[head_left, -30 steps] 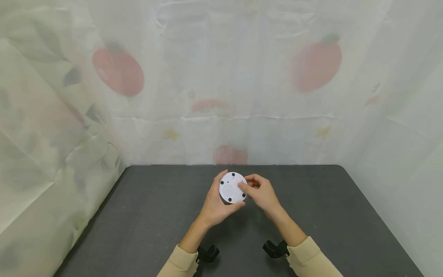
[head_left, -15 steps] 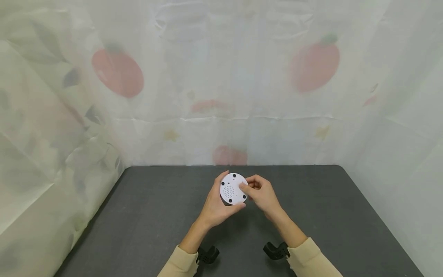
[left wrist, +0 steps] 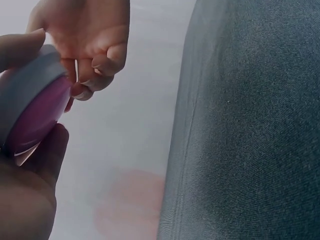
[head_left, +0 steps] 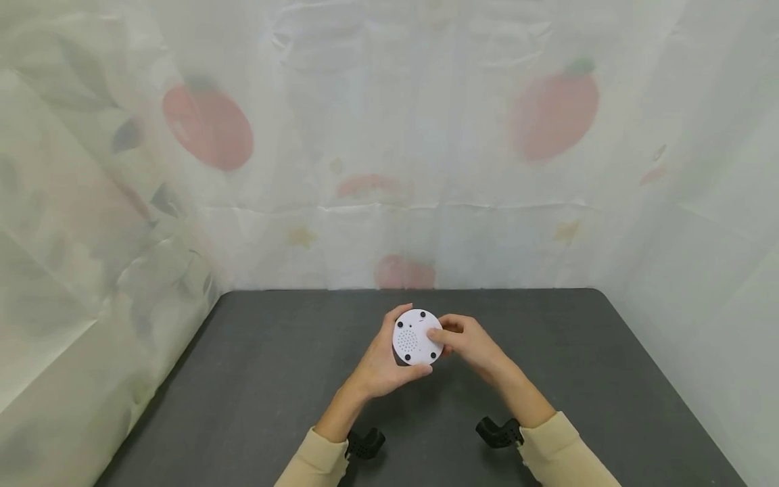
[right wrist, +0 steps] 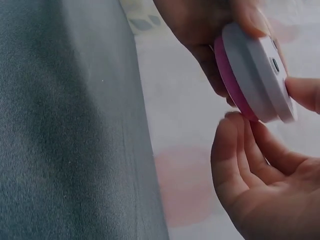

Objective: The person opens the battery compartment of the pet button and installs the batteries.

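A round white device, with a patch of small speaker holes and black rubber feet on its back, is held above the table in the head view. My left hand grips its rim from the left, thumb below and fingers above. From the right, my right hand pinches the edge, the thumb pressed on the white back. The right wrist view shows the device side-on, its opposite face pink; fingertips of the right hand touch that pink side. Most of the pink face is hidden in the head view.
A dark grey table lies under both hands. Pale sheeting with faded fruit prints rises behind it and on both sides. A black camera mount sits at the left wrist and another mount at the right wrist.
The device has shifted slightly right and down and turned a little clockwise between the hands. The right hand and forearm have moved a bit to the right, still pinching the edge.
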Demonstrator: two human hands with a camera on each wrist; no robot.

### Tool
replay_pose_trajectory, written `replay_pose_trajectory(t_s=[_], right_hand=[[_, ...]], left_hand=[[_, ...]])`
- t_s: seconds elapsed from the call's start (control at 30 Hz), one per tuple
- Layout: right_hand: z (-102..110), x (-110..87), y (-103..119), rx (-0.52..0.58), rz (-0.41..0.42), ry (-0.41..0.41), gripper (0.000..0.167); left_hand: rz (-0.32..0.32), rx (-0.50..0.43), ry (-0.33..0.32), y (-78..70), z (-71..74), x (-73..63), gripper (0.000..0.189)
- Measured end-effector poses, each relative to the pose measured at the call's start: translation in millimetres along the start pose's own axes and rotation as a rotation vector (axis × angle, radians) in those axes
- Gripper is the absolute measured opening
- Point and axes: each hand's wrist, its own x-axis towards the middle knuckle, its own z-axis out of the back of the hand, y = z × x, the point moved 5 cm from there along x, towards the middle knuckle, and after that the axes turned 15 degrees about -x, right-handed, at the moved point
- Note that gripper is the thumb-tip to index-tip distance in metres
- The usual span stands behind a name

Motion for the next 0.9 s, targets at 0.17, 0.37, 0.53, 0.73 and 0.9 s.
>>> replay_pose_trajectory(t_s=[0.17, 0.37, 0.53, 0.73, 0.9], right_hand=[[2, -2.0, -3, 0.063, 0.001, 0.053, 0.04], [5, -5.2, -6, 0.07, 0.008, 0.034, 0.041], [6, -6.4, -9, 0.089, 0.01, -0.017, 0.04], [10, -7.6, -14, 0.079, -0.02, -0.11, 0.039], [12, -11.0, -13, 0.066, -0.009, -0.162, 0.038]], left_hand=[[0.008, -0.018, 0.065, -1.5, -1.6, 0.8, 0.102], [0.021, -0.039, 0.148, -0.2, -2.0, 3.9, 0.099], [0.025, -0.055, 0.206, -0.8, -1.9, 6.2, 0.096], [0.057, -0.052, 0.205, -1.5, 2.0, 6.4, 0.086], [0.107, -0.016, 0.142, -2.4, 6.1, 8.1, 0.074]])
